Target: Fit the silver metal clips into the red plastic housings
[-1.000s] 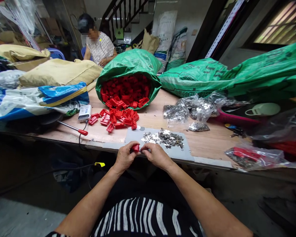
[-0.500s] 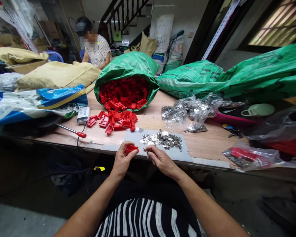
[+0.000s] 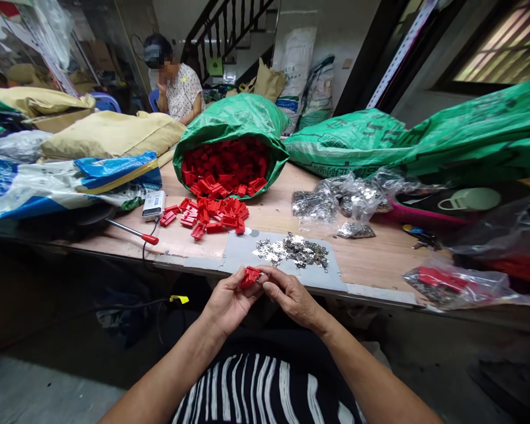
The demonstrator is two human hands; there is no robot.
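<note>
My left hand is closed around a red plastic part, held just off the table's front edge. Against the right side of that part, my right hand pinches a small metal piece, mostly hidden by the fingertips. Beyond the hands, a heap of small flat metal pieces lies on a grey mat. Several loose red parts are piled to the left of the mat, in front of a green sack full of the same parts.
Clear bags of metal pieces sit at the right, near a pink basket. At left are a white power bank and a red-tipped rod. Across the table sits a person. Green sacks line the back right.
My hands have come together; the metal piece in my right hand now meets the red part, which my left hand has turned and moved right. The seated person's hand has risen toward the head.
</note>
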